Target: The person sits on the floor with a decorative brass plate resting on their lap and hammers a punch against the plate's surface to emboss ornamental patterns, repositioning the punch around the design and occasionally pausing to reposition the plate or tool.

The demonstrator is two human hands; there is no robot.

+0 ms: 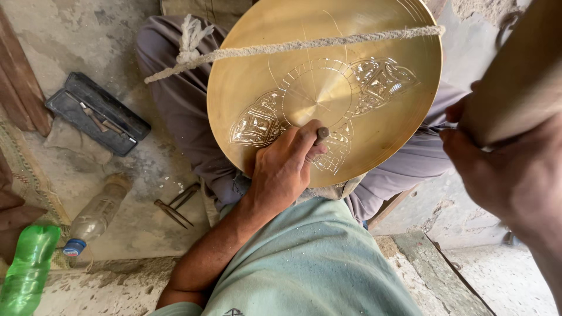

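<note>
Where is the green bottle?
The green bottle lies on the floor at the bottom-left corner of the head view, beside a clear bottle, far left of the brass plate.

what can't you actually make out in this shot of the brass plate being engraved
- Tip of the punch: head view, hidden by the left hand gripping it against the brass plate.
- Wooden mallet: head view, blurred and cut off by the top and right edges; the right hand is blurred too.
- Small tools in the black tray: too small to identify.
- Lower plate engraving: covered by the left hand.
</note>
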